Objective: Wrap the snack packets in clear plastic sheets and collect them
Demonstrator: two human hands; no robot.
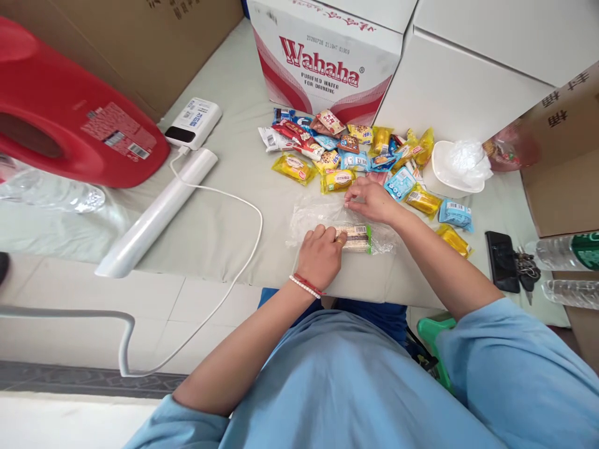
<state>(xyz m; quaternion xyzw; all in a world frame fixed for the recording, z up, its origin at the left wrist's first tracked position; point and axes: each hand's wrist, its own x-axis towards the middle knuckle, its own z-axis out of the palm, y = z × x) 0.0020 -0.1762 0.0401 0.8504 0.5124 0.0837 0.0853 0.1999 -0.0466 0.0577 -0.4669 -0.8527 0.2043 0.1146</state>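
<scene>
A snack pack (360,239) with a green end and a barcode lies on a sheet of clear plastic film (311,212). My left hand (322,252) is closed over the left part of the pack and presses it down, hiding that end. Just above the pack, my right hand (372,198) has its fingers curled, with thumb and fingertips pinched at the film's upper edge. Beyond my hands lies a heap of small wrapped snacks; a yellow one (337,181) is closest to my right fingertips.
At the back stands a Wahaha carton (322,68). Leftward are a red jug (75,112), a white device (194,123) with a cable, and a plastic film roll (159,212). To the right are a white tub (437,168), a phone (502,262), keys (528,268) and clear bottles (559,252).
</scene>
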